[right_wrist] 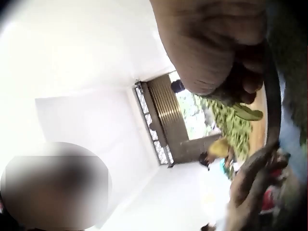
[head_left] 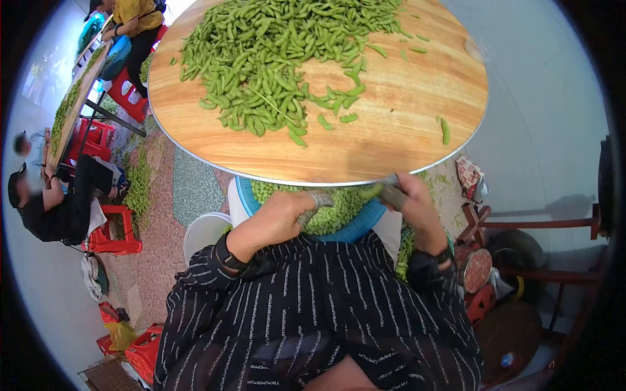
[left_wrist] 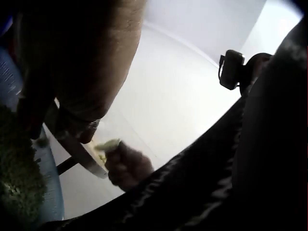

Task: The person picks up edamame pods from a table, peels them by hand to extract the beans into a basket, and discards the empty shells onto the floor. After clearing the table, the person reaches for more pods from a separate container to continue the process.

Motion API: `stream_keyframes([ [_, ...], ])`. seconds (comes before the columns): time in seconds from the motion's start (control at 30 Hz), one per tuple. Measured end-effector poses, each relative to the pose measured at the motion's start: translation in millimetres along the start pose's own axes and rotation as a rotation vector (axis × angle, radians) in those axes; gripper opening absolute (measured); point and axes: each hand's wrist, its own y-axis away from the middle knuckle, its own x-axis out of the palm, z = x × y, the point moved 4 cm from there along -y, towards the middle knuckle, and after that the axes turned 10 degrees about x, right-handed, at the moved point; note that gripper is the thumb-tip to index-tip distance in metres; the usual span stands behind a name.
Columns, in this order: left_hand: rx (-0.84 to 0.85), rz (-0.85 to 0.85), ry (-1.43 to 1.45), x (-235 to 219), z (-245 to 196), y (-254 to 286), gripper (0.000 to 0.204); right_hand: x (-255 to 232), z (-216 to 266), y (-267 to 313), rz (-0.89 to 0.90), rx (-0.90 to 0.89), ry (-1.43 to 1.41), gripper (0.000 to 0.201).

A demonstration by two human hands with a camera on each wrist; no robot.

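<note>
Hands, two, both yours, at the centre of the head view, with grey wraps on some fingers. Your right hand: thumb and finger clamped on one green pod, just below the table's near edge in the frame. Your left hand: fingers bent — whether they grip anything, you cannot tell.

Table, one, at top centre: round, wood-grained top, pale metallic-looking edge. On it, one heap of pods, too many to count, plump and curved, one thin stem among them; one pod lies well apart at the right.

Basin, one, blue, ridged, below the table edge, holding small green beans. Bucket, one, white, round, left of it.

People, three, at the left and upper left — one in a yellow top. Red stools, at least three, smooth-looking, near them. Floor: speckled reddish, with a grey-green patch. Walls: pale, plain.
</note>
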Motion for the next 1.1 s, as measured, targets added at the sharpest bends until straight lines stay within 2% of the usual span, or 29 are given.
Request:
stream_keyframes([
  [0.03, -0.019, 0.050, -0.088, -2.6, -4.4, -2.0, 0.037, -18.7, -10.7, 9.9, -0.061, 0.038, 0.327, 0.012],
  [0.07, 0.074, -0.042, -0.089, -3.6, -2.3, -1.9, 0.038, -37.9, -22.6, 21.6, -0.126, 0.076, 0.653, 0.014],
  [0.13, 0.103, -0.071, -0.127, -12.6, 1.0, -6.5, 0.034, -71.0, -59.7, 48.1, -0.261, 0.276, 1.041, 0.016],
  [0.2, 0.117, -0.085, -0.203, -16.6, 3.1, -12.0, 0.021, -102.6, -116.6, 74.4, -0.363, 0.439, 1.085, 0.019],
  [0.3, 0.155, -0.076, -0.263, -39.2, -3.9, -32.2, 0.014, -133.2, -198.6, 101.5, -0.401, 0.530, 1.146, 0.016],
  [0.37, 0.162, -0.105, -0.379, -57.4, 9.6, -43.5, 0.022, -138.3, -232.8, 109.3, -0.383, 0.606, 1.057, 0.017],
  [0.4, 0.138, -0.127, -0.476, -69.3, 17.2, -50.8, 0.026, -123.7, -211.0, 105.9, -0.373, 0.641, 1.042, 0.018],
  [0.43, 0.168, -0.159, -0.529, -82.3, 22.8, -60.7, 0.027, -119.4, -212.8, 102.3, -0.374, 0.641, 1.037, 0.018],
  [0.5, 0.200, -0.189, -0.586, -106.0, 39.7, -79.3, 0.027, -110.4, -216.1, 92.9, -0.357, 0.517, 1.032, 0.017],
  [0.57, 0.187, -0.076, -0.783, -116.2, 66.4, -92.6, 0.021, -103.9, -212.4, 84.0, -0.327, 0.472, 0.934, 0.018],
  [0.6, 0.192, -0.082, -0.795, -118.0, 76.8, -96.2, 0.021, -100.2, -207.7, 75.3, -0.296, 0.426, 0.841, 0.020],
  [0.67, 0.108, 0.026, -0.745, -115.7, 98.2, -101.5, 0.019, -82.8, -162.0, 68.0, -0.283, 0.402, 0.792, 0.019],
  [0.73, 0.048, 0.065, -0.739, -115.4, 99.6, -106.4, 0.022, -67.0, -116.4, 66.3, -0.266, 0.391, 0.743, 0.018],
  [0.8, -0.016, 0.111, -0.724, -113.6, 97.8, -106.0, 0.025, -52.7, -85.7, 61.2, -0.173, 0.273, 0.555, 0.014],
  [0.83, -0.024, 0.033, -0.794, -117.3, 91.2, -103.6, 0.021, -50.5, -81.8, 56.5, -0.172, 0.278, 0.554, 0.014],
  [0.87, -0.029, -0.043, -0.861, -119.8, 83.0, -101.5, 0.017, -45.8, -77.2, 52.7, -0.088, 0.216, 0.491, 0.014],
  [0.9, -0.023, -0.033, -0.852, -119.4, 75.7, -99.1, 0.017, -39.7, -71.9, 49.3, -0.008, 0.157, 0.424, 0.013],
  [0.97, -0.024, -0.357, -0.168, -127.8, 64.5, -90.9, 0.023, -19.3, -30.7, 37.9, 0.054, 0.050, 0.278, 0.016],
  [1.0, -0.080, -0.464, 0.184, -121.0, 65.3, -83.6, 0.027, -4.4, -10.0, 31.1, 0.059, -0.013, 0.109, 0.018],
  [1.03, -0.076, -0.454, 0.187, -111.7, 56.1, -77.7, 0.027, 9.0, 6.3, 22.6, 0.065, -0.078, -0.058, 0.020],
  [1.1, -0.171, -0.577, 0.891, -84.8, 40.9, -65.1, 0.030, 28.8, 13.8, -1.4, 0.290, -0.062, -0.379, 0.029],
])
